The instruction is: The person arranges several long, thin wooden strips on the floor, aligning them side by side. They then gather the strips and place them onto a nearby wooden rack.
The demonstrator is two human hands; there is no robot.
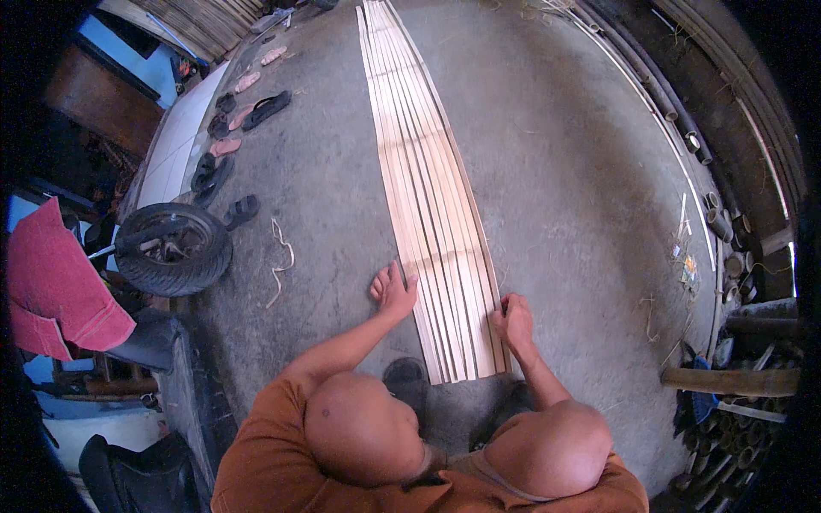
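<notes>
Bamboo slats: lay side by side on the grey floor between your hands, their near end just beyond your knees, their far end toward 12 o'clock.
Left hand: sat at 11 o'clock from that near end, thumb side at the outer edge; whether you had the edge pinched could not be told.
Right hand: sat at 1 o'clock against the opposite edge, fingers curled; clamped or merely resting, you left it unclear.
Bare skin: a palm slid along those thin edges could have caught a splinter.
Dark gaps: uneven pressure from your two sides could have skewed the slats or ridden one over another.
Hard to make out: your right fingertips were hidden, the far end met the top of the view, and joins between slats were too fine to judge. Your legs covered most of your footwear.
Surroundings: sandals lay at 11 o'clock, a tyre at 10, bamboo tubes at 2.
</notes>
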